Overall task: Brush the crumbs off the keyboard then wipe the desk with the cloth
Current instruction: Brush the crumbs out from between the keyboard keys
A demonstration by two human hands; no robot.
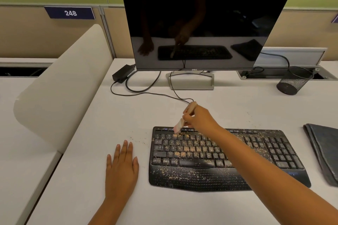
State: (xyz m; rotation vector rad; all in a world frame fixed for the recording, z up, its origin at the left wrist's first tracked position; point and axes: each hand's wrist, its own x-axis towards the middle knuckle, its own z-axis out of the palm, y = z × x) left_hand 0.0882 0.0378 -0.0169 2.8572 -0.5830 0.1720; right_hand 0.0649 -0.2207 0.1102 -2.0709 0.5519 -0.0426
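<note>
A black keyboard (201,173) lies on the white desk (113,118), its keys and palm rest speckled with tan crumbs. My right hand (199,118) reaches over the keyboard's upper left and grips a small wooden-handled brush (180,124), whose bristles touch the top key row. A few crumbs lie on the desk just left of the keyboard. My left hand (121,166) rests flat on the desk to the keyboard's left, fingers straight. A folded dark grey cloth (323,150) lies at the right edge of the desk.
A dark monitor (204,23) on a silver stand is behind the keyboard. A power brick (123,73) and cables (146,91) trail across the desk behind my right hand. A black mesh pen cup (292,84) stands far right. A beige divider panel (60,86) borders the left.
</note>
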